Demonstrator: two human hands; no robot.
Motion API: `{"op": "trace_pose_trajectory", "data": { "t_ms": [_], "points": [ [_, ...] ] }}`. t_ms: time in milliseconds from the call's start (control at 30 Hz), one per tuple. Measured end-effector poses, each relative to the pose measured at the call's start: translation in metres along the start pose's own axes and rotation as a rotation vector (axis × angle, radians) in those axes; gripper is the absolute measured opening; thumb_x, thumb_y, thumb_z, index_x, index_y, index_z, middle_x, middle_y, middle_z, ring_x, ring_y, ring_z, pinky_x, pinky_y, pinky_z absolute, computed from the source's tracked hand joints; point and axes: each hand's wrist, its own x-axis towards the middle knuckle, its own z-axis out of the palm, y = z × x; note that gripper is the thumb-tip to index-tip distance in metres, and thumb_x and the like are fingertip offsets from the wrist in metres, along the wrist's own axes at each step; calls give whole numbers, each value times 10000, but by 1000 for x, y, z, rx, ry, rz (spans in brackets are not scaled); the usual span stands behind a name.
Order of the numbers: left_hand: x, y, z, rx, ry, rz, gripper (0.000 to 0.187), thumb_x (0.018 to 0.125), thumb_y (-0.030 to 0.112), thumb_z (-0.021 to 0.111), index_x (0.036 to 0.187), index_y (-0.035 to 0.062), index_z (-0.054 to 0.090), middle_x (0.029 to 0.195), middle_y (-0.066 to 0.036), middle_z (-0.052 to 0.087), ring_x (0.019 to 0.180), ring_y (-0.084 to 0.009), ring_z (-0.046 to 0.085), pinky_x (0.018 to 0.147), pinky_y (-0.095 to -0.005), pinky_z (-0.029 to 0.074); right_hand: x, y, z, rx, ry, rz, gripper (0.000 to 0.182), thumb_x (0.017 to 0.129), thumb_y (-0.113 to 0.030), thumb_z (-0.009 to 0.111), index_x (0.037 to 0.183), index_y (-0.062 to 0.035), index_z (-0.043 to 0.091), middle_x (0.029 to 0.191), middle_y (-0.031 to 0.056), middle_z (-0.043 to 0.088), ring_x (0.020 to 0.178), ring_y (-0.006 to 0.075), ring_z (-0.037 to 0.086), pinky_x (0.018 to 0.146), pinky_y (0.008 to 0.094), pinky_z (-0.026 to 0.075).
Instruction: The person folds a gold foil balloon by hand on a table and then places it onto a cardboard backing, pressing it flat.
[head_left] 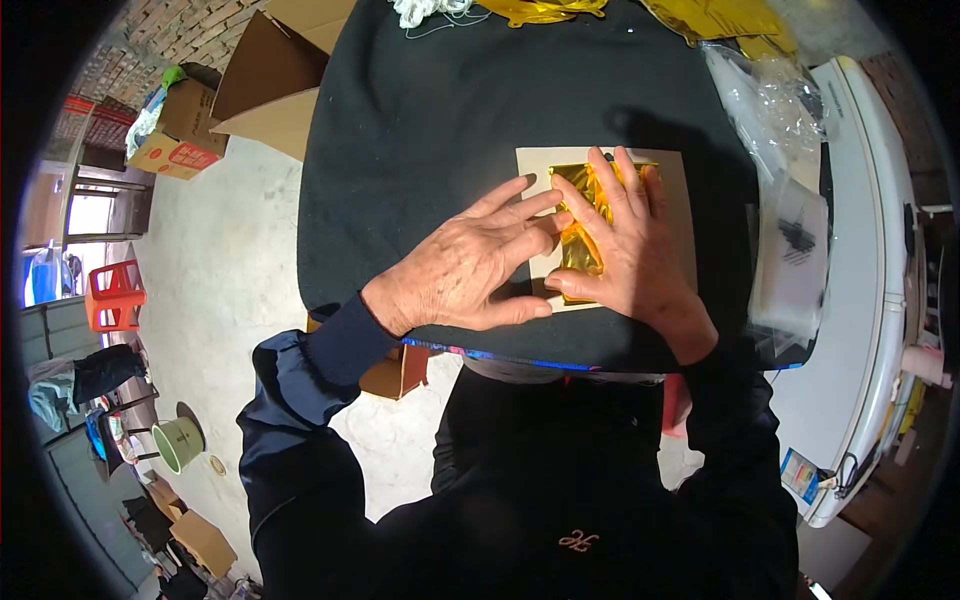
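A folded piece of shiny gold foil (581, 250) lies on a beige cardboard sheet (679, 190), on the black cloth of the table (420, 130). My right hand (638, 250) rests flat across the foil with its fingers spread, hiding much of its right side. From the left, my left hand (470, 262) reaches over the sheet's left edge, fingers stretched out and apart. Its fingertips are at the foil's left edge, close to my right thumb. Nothing is gripped in either hand.
More gold foil (715, 18) and a white string bundle (425, 10) lie at the table's far edge. Clear plastic bags (790, 250) are at the right, beside a white appliance (860, 180). Open cardboard boxes (265, 75) stand left of the table; a red stool (115, 295) is farther off.
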Motion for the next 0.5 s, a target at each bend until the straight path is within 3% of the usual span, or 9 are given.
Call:
{"op": "trace_pose_trajectory", "data": {
  "t_ms": [100,200,500],
  "points": [
    [2,-3,8,39,56,-3,505,1041,460,673,1334,48,653,1428,-136,682,1531,-335,476,1336,-564,269,-1,2,4,3,13,-6,1032,700,-521,890,1609,-173,548,1713,249,342,1600,479,273,1271,682,203],
    [-3,-5,14,84,-15,-46,585,1101,607,454,1465,205,674,1586,-28,604,1612,-282,365,1362,-573,180,-2,1,2,-5,4,-9,1047,690,-526,896,1612,-179,544,1714,245,340,1603,476,266,1271,685,200],
    [-5,-3,8,225,-40,-50,591,1062,638,500,1474,262,698,1639,29,556,1625,-304,334,1363,-572,172,-3,4,5,-26,3,-14,1089,694,-579,892,1641,-213,498,1719,232,333,1615,463,243,1281,683,177]
  ]
}}
